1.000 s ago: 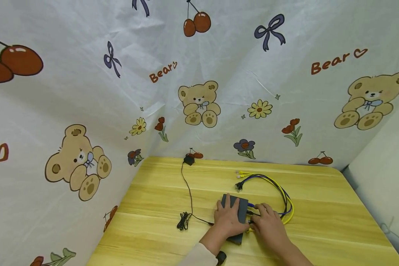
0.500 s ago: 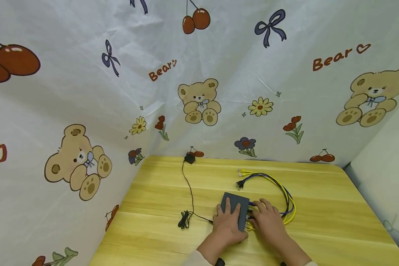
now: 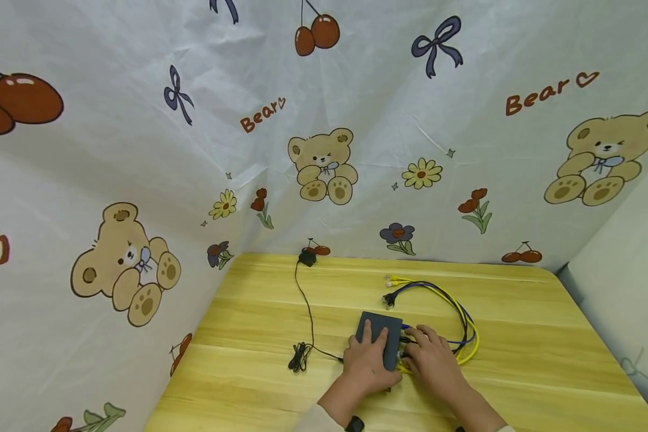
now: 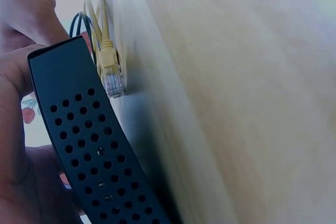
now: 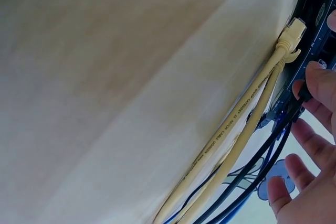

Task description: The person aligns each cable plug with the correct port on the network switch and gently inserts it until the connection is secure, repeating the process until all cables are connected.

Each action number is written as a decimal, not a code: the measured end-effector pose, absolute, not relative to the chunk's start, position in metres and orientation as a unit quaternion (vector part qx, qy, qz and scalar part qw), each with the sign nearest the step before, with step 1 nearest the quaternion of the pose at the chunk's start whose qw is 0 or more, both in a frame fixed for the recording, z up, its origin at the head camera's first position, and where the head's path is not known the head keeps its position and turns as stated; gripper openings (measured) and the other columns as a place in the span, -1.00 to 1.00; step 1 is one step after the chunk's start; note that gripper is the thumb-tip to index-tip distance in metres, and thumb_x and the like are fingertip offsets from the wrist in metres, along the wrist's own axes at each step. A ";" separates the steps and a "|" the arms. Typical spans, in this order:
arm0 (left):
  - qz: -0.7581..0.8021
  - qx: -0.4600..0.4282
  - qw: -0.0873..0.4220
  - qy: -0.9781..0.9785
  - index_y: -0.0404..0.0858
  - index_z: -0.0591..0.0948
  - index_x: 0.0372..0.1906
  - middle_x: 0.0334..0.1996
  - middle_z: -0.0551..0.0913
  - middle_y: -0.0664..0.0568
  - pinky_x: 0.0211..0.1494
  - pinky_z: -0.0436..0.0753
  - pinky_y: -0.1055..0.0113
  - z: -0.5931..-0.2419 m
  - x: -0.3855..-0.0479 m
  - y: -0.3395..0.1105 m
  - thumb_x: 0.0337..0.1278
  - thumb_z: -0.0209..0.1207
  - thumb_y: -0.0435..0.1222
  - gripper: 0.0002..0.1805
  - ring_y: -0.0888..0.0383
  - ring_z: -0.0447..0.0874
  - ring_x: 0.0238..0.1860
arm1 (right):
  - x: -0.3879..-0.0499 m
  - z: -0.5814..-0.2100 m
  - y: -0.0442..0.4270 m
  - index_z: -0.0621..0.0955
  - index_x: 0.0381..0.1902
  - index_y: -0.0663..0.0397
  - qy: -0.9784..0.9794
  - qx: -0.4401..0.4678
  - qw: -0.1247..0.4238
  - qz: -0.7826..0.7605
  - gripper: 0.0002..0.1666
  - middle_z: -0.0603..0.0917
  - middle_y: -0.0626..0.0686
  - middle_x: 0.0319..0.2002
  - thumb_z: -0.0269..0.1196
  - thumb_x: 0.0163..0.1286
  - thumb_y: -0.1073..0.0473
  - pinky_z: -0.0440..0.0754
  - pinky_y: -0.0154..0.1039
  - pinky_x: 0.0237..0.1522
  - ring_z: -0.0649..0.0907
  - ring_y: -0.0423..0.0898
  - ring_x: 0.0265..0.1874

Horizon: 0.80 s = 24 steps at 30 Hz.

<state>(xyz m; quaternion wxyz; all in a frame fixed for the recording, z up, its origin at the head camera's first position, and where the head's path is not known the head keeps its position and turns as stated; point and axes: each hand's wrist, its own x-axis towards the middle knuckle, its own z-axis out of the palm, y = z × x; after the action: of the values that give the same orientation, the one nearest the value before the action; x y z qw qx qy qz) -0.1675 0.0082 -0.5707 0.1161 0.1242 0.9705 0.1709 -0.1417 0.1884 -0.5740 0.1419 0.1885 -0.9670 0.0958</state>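
Observation:
On the table lies a dark flat box (image 3: 393, 330), its vented side (image 4: 94, 140) facing the left wrist camera. My left hand (image 3: 366, 363) rests on top of it with fingers spread, thumb by the near edge. My right hand (image 3: 436, 362) is at the box's right side; in the right wrist view its thumb and index finger pinch a black cable (image 5: 300, 102) close to the plug, against the port side. How far the plug sits in is hidden. Two yellow cable ends (image 5: 290, 36) lie beside the ports, a clear plug (image 4: 114, 85) showing. A blue cable end (image 3: 406, 327) meets the box's far right side.
Yellow, black and blue cables (image 3: 476, 336) loop right of the box, their other ends (image 3: 390, 298) behind it. A black adapter (image 3: 307, 258) stands at the table's back edge; its cord has a coiled bundle (image 3: 299, 357) left of the box. Patterned cloth hangs behind.
The box has turned slightly and shifted a little away from me under my left hand. My right hand has moved slightly with it, staying at the cable ends.

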 end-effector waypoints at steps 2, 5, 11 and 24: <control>0.172 0.124 0.117 0.970 0.33 0.16 0.54 0.60 -0.02 -0.05 0.01 0.49 -0.19 -0.571 -0.167 0.009 -0.17 0.31 0.35 0.06 -0.31 0.29 0.31 | -0.141 -0.574 0.189 0.73 -0.32 -0.14 -0.966 0.192 0.139 0.100 -0.85 0.61 0.05 0.18 0.47 0.19 0.02 0.46 0.30 0.10 0.46 0.18 0.27; 0.171 0.124 0.117 0.971 0.34 0.15 0.53 0.60 -0.02 -0.03 0.02 0.48 -0.19 -0.572 -0.167 0.009 -0.16 0.30 0.35 0.05 -0.31 0.29 0.31 | -0.140 -0.574 0.189 0.71 -0.34 -0.17 -0.965 0.197 0.138 0.103 -0.85 0.61 0.05 0.19 0.47 0.18 0.00 0.46 0.30 0.09 0.47 0.18 0.27; 0.171 0.120 0.116 0.971 0.35 0.13 0.54 0.60 -0.03 -0.02 0.03 0.47 -0.19 -0.572 -0.167 0.010 -0.13 0.27 0.36 0.03 -0.30 0.28 0.32 | -0.141 -0.576 0.189 0.72 -0.31 -0.16 -0.965 0.192 0.147 0.104 -0.84 0.59 0.06 0.22 0.47 0.18 0.00 0.44 0.32 0.10 0.45 0.20 0.28; 0.191 0.121 0.110 0.968 0.33 0.15 0.54 0.60 0.00 -0.03 0.02 0.48 -0.19 -0.570 -0.168 0.006 -0.12 0.28 0.33 0.02 -0.32 0.31 0.30 | -0.141 -0.573 0.183 0.72 -0.35 -0.16 -0.970 0.144 0.164 0.111 -0.90 0.63 0.07 0.14 0.47 0.19 0.07 0.44 0.32 0.05 0.48 0.20 0.23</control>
<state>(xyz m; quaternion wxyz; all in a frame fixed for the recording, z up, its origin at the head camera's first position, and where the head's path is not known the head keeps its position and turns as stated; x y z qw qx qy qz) -0.1676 0.0058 -0.5700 0.1104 0.1212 0.9678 0.1908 -0.1409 0.1826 -0.5725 0.1642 0.1435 -0.9696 0.1113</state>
